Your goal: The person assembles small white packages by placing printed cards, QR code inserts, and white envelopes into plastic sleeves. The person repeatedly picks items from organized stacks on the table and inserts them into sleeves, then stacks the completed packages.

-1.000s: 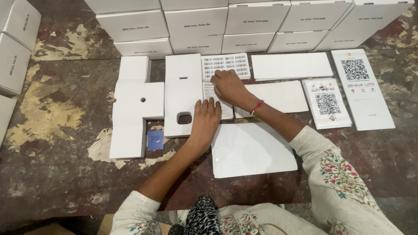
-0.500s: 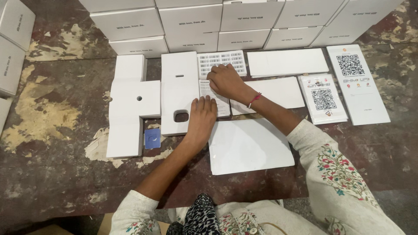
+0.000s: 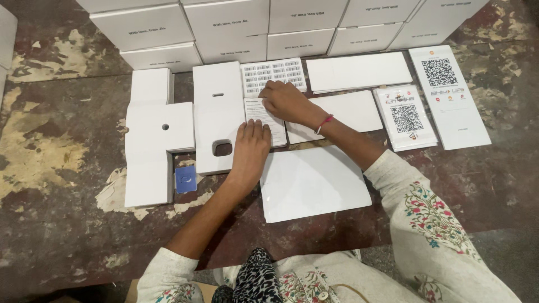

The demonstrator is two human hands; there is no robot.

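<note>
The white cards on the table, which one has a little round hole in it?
The wide white card at the far left, beside the left hand's taller card, which has a slot and a dark rounded window instead.

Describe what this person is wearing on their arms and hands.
Both hands are bare, with no gloves. The right hand has a thin red and pink thread band at the wrist. The left hand wears nothing at the wrist. Both arms have loose, off-white sleeves pushed up past mid-forearm, printed with red, pink and green floral motifs.
</note>
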